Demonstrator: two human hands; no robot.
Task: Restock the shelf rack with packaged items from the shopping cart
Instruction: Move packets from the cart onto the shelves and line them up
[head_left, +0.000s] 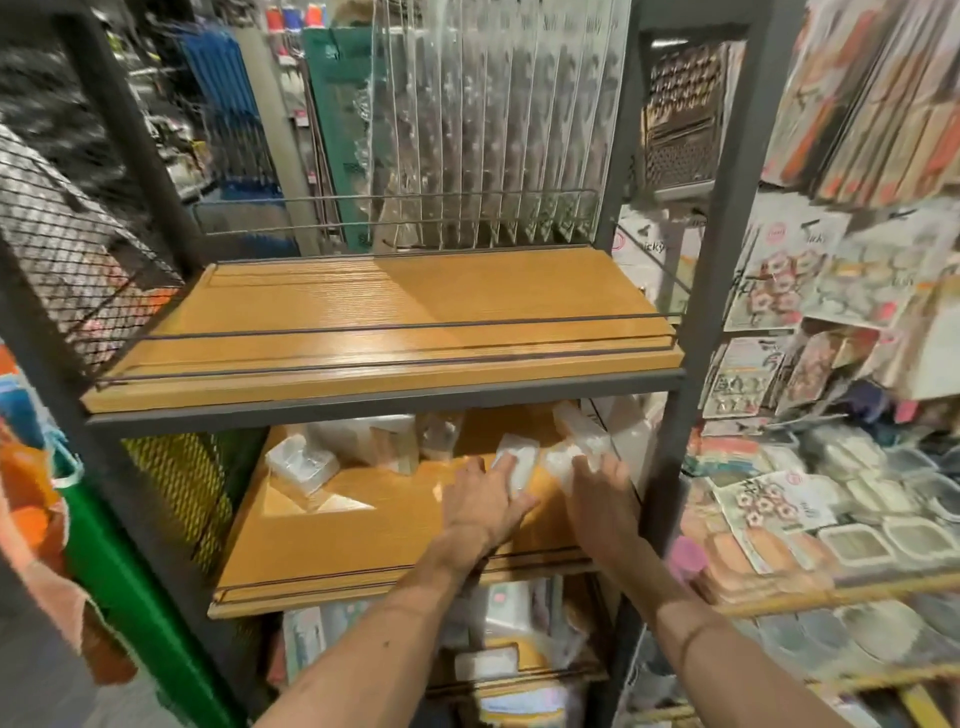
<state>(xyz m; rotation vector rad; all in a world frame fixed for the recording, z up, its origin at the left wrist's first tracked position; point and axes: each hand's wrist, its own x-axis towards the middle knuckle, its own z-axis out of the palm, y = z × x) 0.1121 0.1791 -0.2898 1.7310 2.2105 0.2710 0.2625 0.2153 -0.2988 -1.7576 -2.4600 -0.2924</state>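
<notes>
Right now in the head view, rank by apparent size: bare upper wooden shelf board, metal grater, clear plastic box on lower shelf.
1. Bare upper wooden shelf board
2. Metal grater
3. Clear plastic box
Grater is farther; true sizes unsure.

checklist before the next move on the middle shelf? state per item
1. Left hand on white packet: ok, fingers lie flat over it.
2. Right hand on clear packet: touching, ok; grip cannot tell.
3. Both packets seated on the middle shelf: cannot tell, hands cover them.
4. Room on that shelf: ok, bare wood at front left.
5. Boxed item at back left out of the way: ok, apart from both hands.
</notes>
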